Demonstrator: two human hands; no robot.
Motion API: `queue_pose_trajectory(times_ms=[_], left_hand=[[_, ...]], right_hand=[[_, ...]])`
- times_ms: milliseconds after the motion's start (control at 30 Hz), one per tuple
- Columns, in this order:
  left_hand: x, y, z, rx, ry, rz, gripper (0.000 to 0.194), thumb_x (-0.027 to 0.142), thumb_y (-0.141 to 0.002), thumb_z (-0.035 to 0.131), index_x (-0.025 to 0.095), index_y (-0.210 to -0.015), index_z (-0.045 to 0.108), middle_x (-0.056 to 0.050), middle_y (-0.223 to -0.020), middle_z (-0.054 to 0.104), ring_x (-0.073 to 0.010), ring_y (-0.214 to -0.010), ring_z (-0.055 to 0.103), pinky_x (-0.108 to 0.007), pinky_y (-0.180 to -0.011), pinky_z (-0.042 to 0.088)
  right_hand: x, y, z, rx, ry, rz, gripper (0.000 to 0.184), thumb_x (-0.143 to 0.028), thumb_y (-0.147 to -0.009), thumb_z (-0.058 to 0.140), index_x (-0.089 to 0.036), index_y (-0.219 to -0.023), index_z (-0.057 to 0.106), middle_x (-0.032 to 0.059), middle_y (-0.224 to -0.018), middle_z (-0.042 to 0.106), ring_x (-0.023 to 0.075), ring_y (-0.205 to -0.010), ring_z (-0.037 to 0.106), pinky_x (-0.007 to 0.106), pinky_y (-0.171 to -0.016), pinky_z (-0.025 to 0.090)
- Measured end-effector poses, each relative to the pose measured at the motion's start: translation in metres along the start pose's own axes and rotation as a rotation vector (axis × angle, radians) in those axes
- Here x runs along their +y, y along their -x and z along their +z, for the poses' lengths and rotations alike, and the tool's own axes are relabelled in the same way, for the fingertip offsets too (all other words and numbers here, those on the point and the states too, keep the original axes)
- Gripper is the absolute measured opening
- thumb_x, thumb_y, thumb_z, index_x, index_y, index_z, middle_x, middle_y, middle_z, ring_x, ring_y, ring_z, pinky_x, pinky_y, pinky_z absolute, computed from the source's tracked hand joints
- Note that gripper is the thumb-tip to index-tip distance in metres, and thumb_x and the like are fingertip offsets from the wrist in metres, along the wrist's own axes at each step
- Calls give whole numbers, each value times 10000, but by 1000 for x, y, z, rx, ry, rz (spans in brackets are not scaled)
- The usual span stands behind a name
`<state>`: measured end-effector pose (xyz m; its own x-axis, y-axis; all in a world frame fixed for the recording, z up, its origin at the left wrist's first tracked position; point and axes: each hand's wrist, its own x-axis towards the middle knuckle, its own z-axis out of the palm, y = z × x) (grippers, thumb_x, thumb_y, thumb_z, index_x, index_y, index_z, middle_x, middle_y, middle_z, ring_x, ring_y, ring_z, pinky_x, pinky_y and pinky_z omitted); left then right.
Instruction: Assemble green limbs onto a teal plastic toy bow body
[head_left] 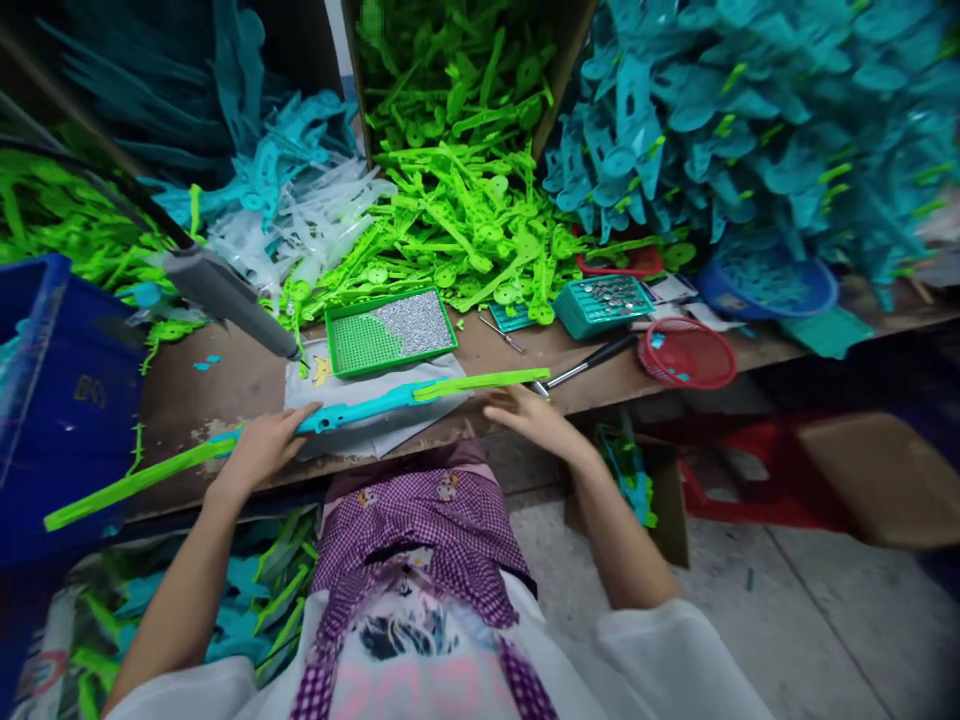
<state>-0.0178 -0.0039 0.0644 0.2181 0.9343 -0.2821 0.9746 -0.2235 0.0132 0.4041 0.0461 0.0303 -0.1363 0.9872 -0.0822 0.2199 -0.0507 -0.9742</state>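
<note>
My left hand (262, 445) is closed round the blue middle of a long plastic strip assembly (360, 408). Bright green bars stick out from both ends of the blue part, one far to the left and one to the right. My right hand (534, 420) is just below the right green bar, fingers stretched out and apart; whether it touches the bar I cannot tell. Beneath the assembly lies a pale cloth (390, 440). A grey powered screwdriver (229, 295) hangs with its tip by the cloth. Behind is a green tray (330, 345), partly filled with small silvery pieces.
Green plastic parts (465, 220) are heaped at the back, blue ones (712, 120) at the right. On the bench are a hammer (592, 358), a red basket (694, 365), a teal box (592, 325) and a blue bowl (810, 300). A blue bin (82, 390) stands left.
</note>
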Motion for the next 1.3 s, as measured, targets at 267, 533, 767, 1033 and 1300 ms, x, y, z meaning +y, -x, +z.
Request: queue_pose_trajectory(times_ms=[267, 533, 767, 1033, 1300], left_hand=[[20, 13, 21, -79, 21, 29, 665, 175, -886, 437, 212, -1528, 265, -142, -1143, 668, -285, -1023, 635, -341, -843, 444], [56, 10, 29, -10, -106, -43, 641, 175, -906, 429, 223, -1527, 281, -121, -1001, 623, -255, -897, 620, -342, -826, 412], [68, 0, 31, 30, -143, -58, 655, 120, -882, 421, 290, -1508, 330, -95, -965, 580, -252, -895, 584, -350, -835, 395], [64, -8, 41, 54, -119, -48, 631, 186, -910, 436, 267, -1521, 300, -90, -962, 590, -252, -862, 596, -355, -820, 408], [63, -12, 40, 7, -89, -94, 570, 286, -962, 392, 247, -1522, 290, -99, -988, 604, -261, -890, 613, -367, -824, 418]], right_hand=[[42, -6, -104, -19, 1356, -296, 431, -42, -825, 428, -142, -1200, 613, 167, -1275, 629, 268, -1123, 599, 404, -933, 449], [54, -22, -111, -229, 1465, -510, 205, -224, -935, 437, -154, -953, 628, 112, -898, 662, 234, -881, 574, 340, -845, 388], [72, -8, -105, -18, 882, -416, 190, -300, -922, 434, -235, -925, 613, 103, -890, 629, 227, -797, 513, 357, -770, 395], [62, -39, -82, -134, 1143, -423, 253, -156, -909, 446, -175, -1086, 625, 130, -1066, 665, 219, -913, 546, 345, -833, 399], [79, 44, -93, 512, 1123, -196, 257, -257, -952, 373, -197, -1052, 602, 136, -1015, 669, 242, -896, 601, 380, -800, 446]])
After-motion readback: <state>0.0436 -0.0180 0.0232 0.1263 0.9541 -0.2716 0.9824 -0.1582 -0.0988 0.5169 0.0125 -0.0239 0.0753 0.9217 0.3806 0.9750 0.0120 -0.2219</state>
